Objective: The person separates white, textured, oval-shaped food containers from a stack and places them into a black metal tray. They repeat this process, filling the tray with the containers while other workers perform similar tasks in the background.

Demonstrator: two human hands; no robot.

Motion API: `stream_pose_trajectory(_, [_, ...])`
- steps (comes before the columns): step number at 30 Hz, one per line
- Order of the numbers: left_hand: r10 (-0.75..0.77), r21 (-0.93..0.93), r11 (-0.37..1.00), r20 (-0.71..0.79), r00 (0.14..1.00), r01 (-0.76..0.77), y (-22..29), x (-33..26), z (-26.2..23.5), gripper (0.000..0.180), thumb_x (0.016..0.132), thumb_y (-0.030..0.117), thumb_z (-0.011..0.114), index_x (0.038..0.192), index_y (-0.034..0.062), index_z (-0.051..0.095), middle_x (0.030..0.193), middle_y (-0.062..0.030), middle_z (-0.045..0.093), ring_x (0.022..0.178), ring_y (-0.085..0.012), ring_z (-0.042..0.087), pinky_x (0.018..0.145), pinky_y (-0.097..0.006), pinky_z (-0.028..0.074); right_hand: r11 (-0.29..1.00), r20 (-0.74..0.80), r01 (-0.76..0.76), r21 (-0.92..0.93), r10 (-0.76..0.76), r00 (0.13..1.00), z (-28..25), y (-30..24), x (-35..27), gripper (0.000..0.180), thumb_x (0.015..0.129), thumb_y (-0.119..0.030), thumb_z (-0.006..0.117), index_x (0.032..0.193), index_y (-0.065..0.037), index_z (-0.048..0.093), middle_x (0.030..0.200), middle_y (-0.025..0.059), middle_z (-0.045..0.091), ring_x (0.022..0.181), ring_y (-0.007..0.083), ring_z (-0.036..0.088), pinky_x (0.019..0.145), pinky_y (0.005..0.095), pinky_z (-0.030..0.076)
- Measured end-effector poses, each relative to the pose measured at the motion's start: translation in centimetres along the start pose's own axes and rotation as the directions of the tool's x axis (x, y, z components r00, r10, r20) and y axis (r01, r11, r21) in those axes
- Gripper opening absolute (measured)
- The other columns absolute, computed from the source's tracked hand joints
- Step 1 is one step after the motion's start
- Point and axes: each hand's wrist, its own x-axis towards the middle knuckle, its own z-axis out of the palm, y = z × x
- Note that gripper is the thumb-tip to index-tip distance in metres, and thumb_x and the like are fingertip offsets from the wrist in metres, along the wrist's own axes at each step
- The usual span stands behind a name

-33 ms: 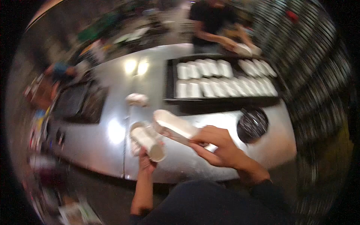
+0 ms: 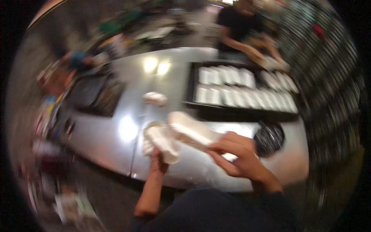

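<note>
Left hand (image 2: 157, 160): fingers curled round the lower part of a whitish pleated paper piece (image 2: 159, 136), held tilted over the near middle of the table, its lower end to the right of the hand. Right hand (image 2: 237, 152): thumb and fingers pinched together on the near end of a long white block (image 2: 195, 129), which slants away up and left above the table; whether its far end touches the paper piece cannot be told through the blur. Table (image 2: 98, 133): shiny metal, with a seam running across it. On it, beyond the paper piece, one small whitish bundle (image 2: 155, 98); just beyond the right hand, one dark round thing in shiny wrap (image 2: 269, 137); at the far right, one black tray (image 2: 188, 87) holding two rows of white oblong pieces, with a gap in the far row; at the left, dark shallow trays (image 2: 87, 92). One co-worker (image 2: 239, 27) in a dark top, arms reaching to the tray's far edge. Changes against the earlier frame: table, tray and bundle all lie farther right in view; both hands likewise, grips the same; the paper piece's lower end, earlier a plain round face, now looks narrower. Rows in the tray appear unchanged.
</note>
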Motion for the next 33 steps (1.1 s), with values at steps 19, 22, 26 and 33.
stream_pose_trajectory(19, [0.609, 0.669, -0.179, 0.652, 0.453, -0.722, 9.3, -35.3, 18.5, 0.097, 0.067, 0.031, 0.086, 0.140, -0.0040, 0.032, 0.108, -0.0244, 0.057, 0.095, -0.0381, 0.064, 0.085, -0.045, 0.052, 0.919, 0.114, -0.246, 0.308, 0.221, 0.969, 5.9, 7.1, -11.6, 0.020, 0.099, -0.013, 0.061, 0.100, 0.006, 0.067, 0.084, 0.0066, 0.067, 0.072, 0.0124, 0.059, 0.064, 0.0256, 0.047])
stream_pose_trajectory(22, [0.645, 0.628, -0.233, 0.671, 0.365, -0.742, 9.2, -38.7, 15.9, 0.103, 0.065, 0.031, 0.087, 0.143, -0.0066, 0.031, 0.112, -0.0278, 0.055, 0.098, -0.0406, 0.063, 0.086, -0.047, 0.052, 0.938, 0.117, -0.172, 0.302, 0.142, 0.983, 9.5, 2.2, -8.7, 0.020, 0.099, -0.014, 0.061, 0.103, 0.006, 0.068, 0.084, 0.0075, 0.067, 0.072, 0.0129, 0.060, 0.064, 0.0259, 0.047])
stream_pose_trajectory(26, [0.700, 0.632, -0.104, 0.595, 0.395, -0.768, 10.2, -43.9, 11.4, 0.104, 0.061, 0.031, 0.087, 0.141, -0.0120, 0.035, 0.116, -0.0313, 0.057, 0.096, -0.0440, 0.064, 0.084, -0.048, 0.053, 0.957, 0.090, -0.088, 0.277, 0.066, 0.994, 13.3, -2.5, -6.1, 0.021, 0.099, -0.014, 0.062, 0.106, 0.005, 0.068, 0.084, 0.0086, 0.068, 0.073, 0.0135, 0.061, 0.064, 0.0263, 0.048])
stream_pose_trajectory(33, [0.780, 0.774, 0.049, 0.365, 0.508, -0.631, 11.0, -46.0, 6.2, 0.096, 0.056, 0.031, 0.086, 0.132, -0.0078, 0.042, 0.099, -0.0269, 0.065, 0.086, -0.0447, 0.067, 0.076, -0.049, 0.054, 0.946, 0.092, -0.131, 0.298, 0.109, 0.990, 13.2, -4.3, -14.6, 0.023, 0.099, -0.015, 0.063, 0.111, 0.004, 0.069, 0.085, 0.0107, 0.070, 0.074, 0.0145, 0.063, 0.065, 0.0270, 0.049])
